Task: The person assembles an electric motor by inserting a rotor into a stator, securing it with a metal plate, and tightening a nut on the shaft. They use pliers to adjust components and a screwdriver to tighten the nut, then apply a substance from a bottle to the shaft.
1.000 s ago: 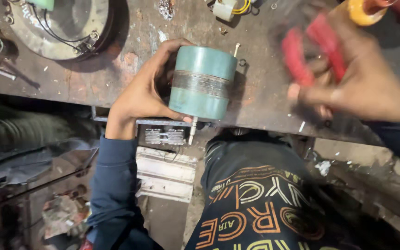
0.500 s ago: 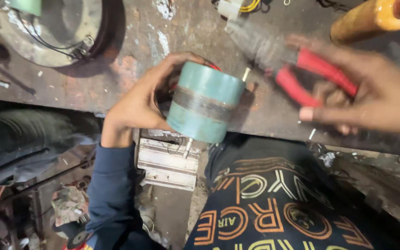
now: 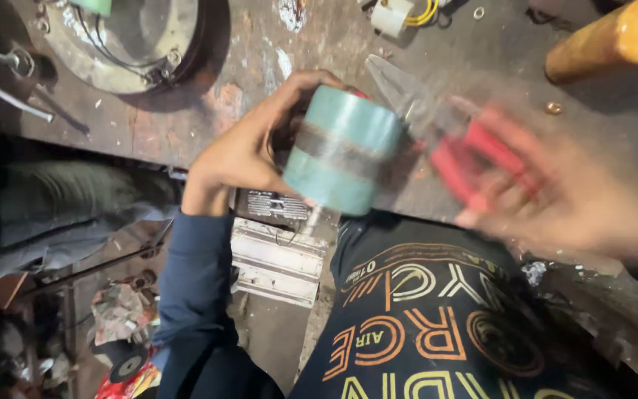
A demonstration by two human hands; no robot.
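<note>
My left hand [image 3: 249,148] grips a teal cylindrical motor body [image 3: 345,148] with a dull metal band round its middle, held tilted at the front edge of the workbench. A thin shaft sticks out below it. My right hand [image 3: 585,199], blurred by motion, holds red-handled pliers [image 3: 444,129]. The grey jaws of the pliers point left and reach the upper right side of the motor body.
The stained metal workbench [image 3: 275,81] carries a round metal housing with wires [image 3: 134,37] at the upper left, a yellow-orange cylinder [image 3: 614,41] at the upper right and a small white part with yellow wire [image 3: 400,13]. Scrap and a ribbed metal block [image 3: 278,258] lie below.
My right hand has swung the pliers down and left, from beside the motor body until the jaws meet it. My left hand has tilted the motor body slightly.
</note>
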